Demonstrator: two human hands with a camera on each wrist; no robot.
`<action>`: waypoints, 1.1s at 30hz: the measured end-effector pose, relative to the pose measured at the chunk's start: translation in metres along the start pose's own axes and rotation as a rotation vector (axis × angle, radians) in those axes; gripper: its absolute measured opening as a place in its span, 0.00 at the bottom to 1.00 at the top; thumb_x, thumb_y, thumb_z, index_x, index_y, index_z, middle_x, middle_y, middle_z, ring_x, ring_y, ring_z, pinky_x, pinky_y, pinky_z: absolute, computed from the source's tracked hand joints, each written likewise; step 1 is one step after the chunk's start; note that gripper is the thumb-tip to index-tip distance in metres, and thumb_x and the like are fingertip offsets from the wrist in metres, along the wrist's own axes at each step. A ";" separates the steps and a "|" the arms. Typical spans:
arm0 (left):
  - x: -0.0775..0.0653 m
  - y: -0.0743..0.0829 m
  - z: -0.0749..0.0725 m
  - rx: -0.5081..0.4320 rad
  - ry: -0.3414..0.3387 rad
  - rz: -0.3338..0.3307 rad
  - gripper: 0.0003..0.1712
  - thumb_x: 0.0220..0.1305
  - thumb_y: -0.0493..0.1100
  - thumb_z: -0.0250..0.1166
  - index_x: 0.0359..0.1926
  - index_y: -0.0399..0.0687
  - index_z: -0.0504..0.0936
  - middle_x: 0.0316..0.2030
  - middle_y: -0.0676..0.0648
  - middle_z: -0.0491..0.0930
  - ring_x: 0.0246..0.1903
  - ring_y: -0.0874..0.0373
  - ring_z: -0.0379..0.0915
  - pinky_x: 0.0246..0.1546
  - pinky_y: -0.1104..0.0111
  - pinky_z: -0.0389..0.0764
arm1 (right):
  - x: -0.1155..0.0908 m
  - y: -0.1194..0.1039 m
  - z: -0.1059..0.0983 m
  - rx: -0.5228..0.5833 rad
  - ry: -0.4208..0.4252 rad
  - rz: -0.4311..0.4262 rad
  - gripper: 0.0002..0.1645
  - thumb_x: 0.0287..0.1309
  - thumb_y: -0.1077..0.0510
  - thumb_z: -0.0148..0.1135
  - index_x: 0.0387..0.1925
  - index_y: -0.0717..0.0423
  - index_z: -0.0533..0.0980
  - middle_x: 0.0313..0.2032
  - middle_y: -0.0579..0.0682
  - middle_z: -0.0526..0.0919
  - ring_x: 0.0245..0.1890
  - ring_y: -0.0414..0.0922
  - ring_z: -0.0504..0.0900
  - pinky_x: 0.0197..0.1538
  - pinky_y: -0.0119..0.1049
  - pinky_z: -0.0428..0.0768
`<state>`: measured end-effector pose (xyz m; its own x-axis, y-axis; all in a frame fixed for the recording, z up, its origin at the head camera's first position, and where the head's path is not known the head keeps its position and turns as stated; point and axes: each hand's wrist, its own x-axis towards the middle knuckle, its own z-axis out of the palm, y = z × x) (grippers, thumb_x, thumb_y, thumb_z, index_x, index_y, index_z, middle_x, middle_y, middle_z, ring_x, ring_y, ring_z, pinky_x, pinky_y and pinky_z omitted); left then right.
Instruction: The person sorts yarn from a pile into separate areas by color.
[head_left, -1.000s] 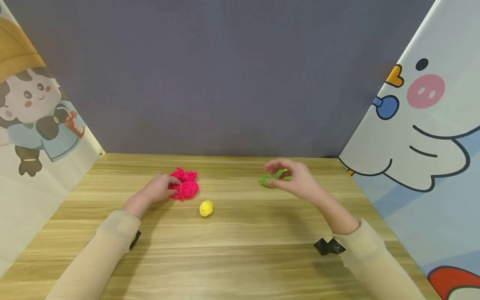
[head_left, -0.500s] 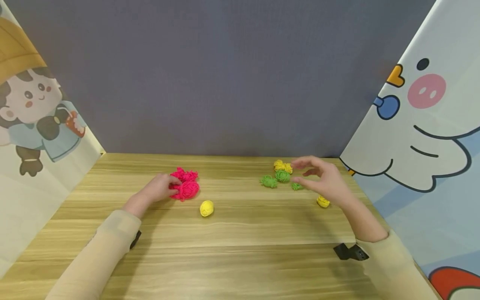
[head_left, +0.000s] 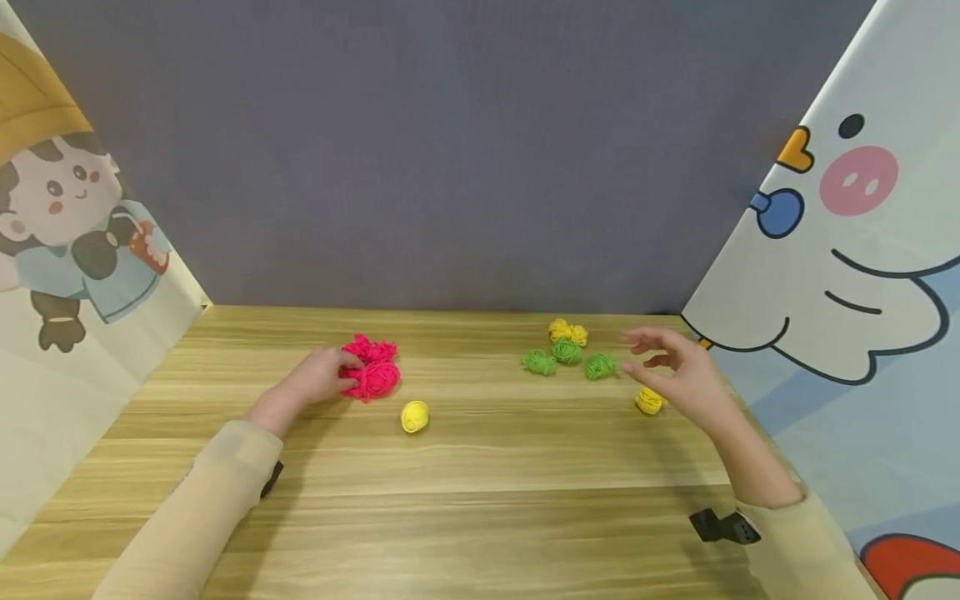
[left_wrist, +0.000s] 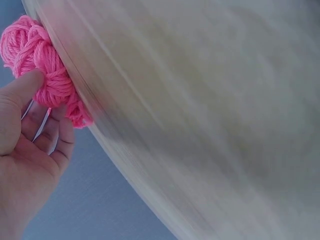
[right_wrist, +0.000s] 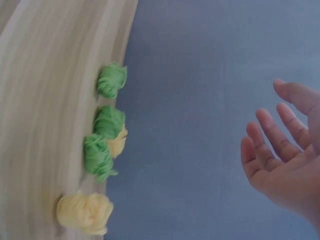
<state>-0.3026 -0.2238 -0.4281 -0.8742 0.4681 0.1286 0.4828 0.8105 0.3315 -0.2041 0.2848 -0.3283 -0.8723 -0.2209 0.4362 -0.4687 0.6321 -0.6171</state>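
Observation:
At the left of the table my left hand (head_left: 318, 375) holds a bundle of pink yarn (left_wrist: 52, 75), thumb on one side and fingers on the other in the left wrist view. More pink yarn (head_left: 367, 348) lies against it on the far side. Raised above the table at the right, my right hand (head_left: 686, 379) has its fingers spread loosely, with nothing in them. Just left of its fingertips sits a green yarn ball (head_left: 600, 367); two other green balls (head_left: 538, 362) lie further left. Below the hand is a yellow yarn ball (head_left: 649, 401).
Yellow yarn (head_left: 567, 332) lies behind the green balls, near the back wall (head_left: 465, 167). Another yellow ball (head_left: 415, 417) sits right of and nearer than the pink yarn. Printed side panels (head_left: 840, 283) flank the wooden table (head_left: 480, 467).
My right hand has moved right, away from the green yarn, uncovering the green and yellow balls and leaving one green ball beside the others. My left hand stays at the pink yarn.

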 end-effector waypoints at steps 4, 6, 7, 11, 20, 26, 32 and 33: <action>0.000 0.001 -0.001 -0.008 -0.016 -0.011 0.13 0.55 0.36 0.69 0.43 0.37 0.84 0.40 0.38 0.83 0.38 0.47 0.79 0.40 0.55 0.79 | -0.007 0.009 -0.001 -0.021 0.017 0.041 0.24 0.56 0.61 0.65 0.55 0.53 0.73 0.48 0.46 0.78 0.44 0.37 0.75 0.42 0.20 0.75; 0.000 0.001 -0.002 -0.011 -0.021 -0.014 0.13 0.55 0.36 0.69 0.43 0.37 0.84 0.40 0.38 0.83 0.38 0.48 0.79 0.40 0.56 0.80 | -0.011 0.014 -0.002 -0.027 0.026 0.069 0.24 0.56 0.60 0.65 0.56 0.55 0.73 0.49 0.51 0.78 0.43 0.35 0.74 0.41 0.19 0.74; 0.000 0.001 -0.002 -0.011 -0.022 -0.013 0.13 0.55 0.36 0.68 0.43 0.37 0.84 0.40 0.38 0.83 0.37 0.48 0.79 0.39 0.56 0.80 | -0.013 0.015 -0.002 -0.033 0.031 0.084 0.24 0.57 0.59 0.65 0.56 0.55 0.73 0.49 0.53 0.77 0.43 0.34 0.74 0.41 0.18 0.74; 0.001 -0.001 -0.002 -0.006 -0.020 -0.004 0.13 0.54 0.36 0.69 0.42 0.37 0.84 0.39 0.39 0.84 0.35 0.51 0.78 0.38 0.57 0.80 | -0.019 0.024 -0.003 -0.036 0.046 0.114 0.25 0.57 0.60 0.65 0.56 0.59 0.73 0.50 0.57 0.77 0.43 0.30 0.73 0.40 0.17 0.74; 0.001 -0.002 -0.001 -0.014 -0.020 -0.004 0.13 0.54 0.36 0.69 0.42 0.36 0.84 0.39 0.39 0.84 0.34 0.52 0.78 0.37 0.58 0.80 | -0.031 0.053 0.000 -0.057 0.065 0.169 0.28 0.56 0.59 0.65 0.58 0.60 0.71 0.53 0.60 0.76 0.45 0.28 0.73 0.41 0.19 0.76; -0.001 -0.001 0.000 -0.015 -0.017 -0.003 0.13 0.55 0.36 0.69 0.42 0.37 0.84 0.38 0.39 0.84 0.35 0.50 0.78 0.37 0.58 0.80 | -0.035 0.072 0.002 -0.095 0.076 0.189 0.29 0.56 0.58 0.66 0.58 0.61 0.71 0.54 0.62 0.76 0.47 0.45 0.77 0.39 0.19 0.76; 0.000 -0.002 0.000 0.000 -0.006 0.009 0.13 0.54 0.36 0.69 0.42 0.37 0.84 0.37 0.40 0.84 0.32 0.53 0.76 0.36 0.59 0.79 | -0.035 0.092 0.004 -0.134 0.025 0.238 0.32 0.56 0.57 0.66 0.60 0.65 0.68 0.57 0.67 0.72 0.51 0.64 0.74 0.46 0.50 0.80; 0.000 -0.002 0.001 0.002 -0.007 0.011 0.13 0.54 0.36 0.69 0.42 0.37 0.84 0.37 0.40 0.84 0.32 0.54 0.76 0.36 0.59 0.79 | -0.035 0.095 0.004 -0.141 0.011 0.249 0.32 0.56 0.57 0.66 0.60 0.65 0.68 0.57 0.68 0.71 0.51 0.65 0.74 0.46 0.55 0.79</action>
<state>-0.3033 -0.2250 -0.4292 -0.8686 0.4794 0.1256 0.4923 0.8060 0.3285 -0.2190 0.3500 -0.4048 -0.9560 -0.0383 0.2908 -0.2159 0.7630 -0.6093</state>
